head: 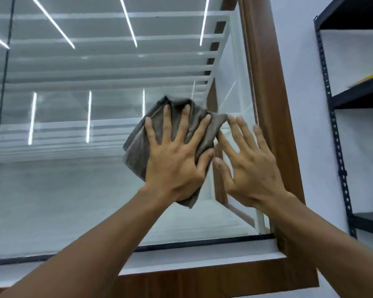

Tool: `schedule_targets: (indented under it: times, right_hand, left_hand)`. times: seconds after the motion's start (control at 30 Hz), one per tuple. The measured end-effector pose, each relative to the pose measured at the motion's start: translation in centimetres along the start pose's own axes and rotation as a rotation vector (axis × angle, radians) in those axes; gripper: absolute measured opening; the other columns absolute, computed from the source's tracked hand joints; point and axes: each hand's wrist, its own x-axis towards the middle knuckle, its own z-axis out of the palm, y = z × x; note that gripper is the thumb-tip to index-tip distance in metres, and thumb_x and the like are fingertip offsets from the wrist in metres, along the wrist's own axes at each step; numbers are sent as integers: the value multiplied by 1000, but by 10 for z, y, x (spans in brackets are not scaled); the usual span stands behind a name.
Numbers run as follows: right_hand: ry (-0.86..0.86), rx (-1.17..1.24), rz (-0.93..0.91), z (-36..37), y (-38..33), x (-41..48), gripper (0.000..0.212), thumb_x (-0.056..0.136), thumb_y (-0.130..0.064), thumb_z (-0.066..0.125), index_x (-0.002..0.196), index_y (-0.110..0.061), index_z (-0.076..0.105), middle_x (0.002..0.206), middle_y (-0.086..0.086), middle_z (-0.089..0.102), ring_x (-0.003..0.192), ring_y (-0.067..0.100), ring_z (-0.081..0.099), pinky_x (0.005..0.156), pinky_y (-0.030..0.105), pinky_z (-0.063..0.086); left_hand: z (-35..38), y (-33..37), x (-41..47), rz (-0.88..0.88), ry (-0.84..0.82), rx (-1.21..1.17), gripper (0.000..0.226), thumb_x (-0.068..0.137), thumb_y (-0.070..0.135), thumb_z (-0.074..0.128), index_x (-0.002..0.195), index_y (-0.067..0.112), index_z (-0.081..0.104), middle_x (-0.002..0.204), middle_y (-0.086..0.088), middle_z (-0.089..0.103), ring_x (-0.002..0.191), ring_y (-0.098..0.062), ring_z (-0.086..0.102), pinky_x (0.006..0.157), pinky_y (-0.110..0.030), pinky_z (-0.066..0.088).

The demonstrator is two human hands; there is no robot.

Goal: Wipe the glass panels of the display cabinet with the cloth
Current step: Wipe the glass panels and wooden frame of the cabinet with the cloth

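While the grey-brown cloth (pixel 177 134) lies bunched flat against the glass panel (pixel 73 168), I have my left hand (pixel 177 160) spread wide over it, fingers (pixel 168 117) fanned and palm pressing the fabric to the pane; folds stick out above my fingertips and a corner hangs below my wrist. The cloth sits toward the right side of the panel, near its lower half. My right hand (pixel 252 166) is just beside it, open with fingers splayed, holding nothing; its index finger lies next to the cloth's right corner, though I cannot quite tell whether it touches the fabric or whether the palm rests on the glass. Behind the pane I see white slatted shelving and bright strip-light reflections. A brown wooden frame (pixel 265 87) borders the cabinet on the right and along the bottom. Further right, against a pale wall, stands a black metal rack (pixel 332 117) with dark shelves.
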Motion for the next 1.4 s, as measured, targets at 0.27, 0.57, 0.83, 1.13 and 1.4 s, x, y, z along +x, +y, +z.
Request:
schedule_targets:
  times: [0.27, 0.57, 0.83, 1.13, 1.4]
  right_hand:
    - [31, -59, 51, -20, 47, -16, 69, 102, -38, 32, 164, -13, 19, 173, 12, 6, 161, 28, -1, 128, 58, 5]
    - [171, 281, 221, -16, 56, -27, 62, 101, -20, 25, 161, -4, 22, 171, 9, 15, 160, 18, 7, 131, 39, 9]
    - [130, 114, 226, -16, 52, -31, 62, 103, -18, 28, 162, -3, 18, 172, 13, 13, 160, 24, 5, 131, 50, 8]
    - [54, 120, 165, 13, -29, -18, 66, 104, -28, 25, 162, -1, 10, 171, 18, 3, 160, 28, -6, 130, 48, -5]
    - [47, 127, 113, 28, -109, 9, 68, 102, -32, 26, 163, -4, 15, 172, 16, 5, 160, 30, -1, 126, 65, 3]
  left_hand:
    - [1, 67, 60, -162, 6, -63, 72, 101, 64, 13, 165, 37, -7, 173, -13, -15, 155, -49, -20, 116, -77, -11]
    - [17, 115, 51, -42, 11, -63, 71, 102, 54, 18, 167, 27, 3, 174, -13, -6, 157, -47, -12, 119, -76, -6]
    - [14, 91, 13, 110, 11, -65, 68, 105, 53, 26, 167, 28, 17, 175, -8, 8, 160, -40, -5, 123, -69, -5]
    - [-2, 10, -18, -19, -1, -43, 69, 103, 58, 26, 166, 33, 18, 175, -5, 8, 161, -36, -2, 125, -66, -4]
    - [-18, -71, -51, -118, -20, -21, 70, 103, 59, 28, 166, 35, 14, 176, -3, 2, 161, -33, -6, 125, -64, -6]
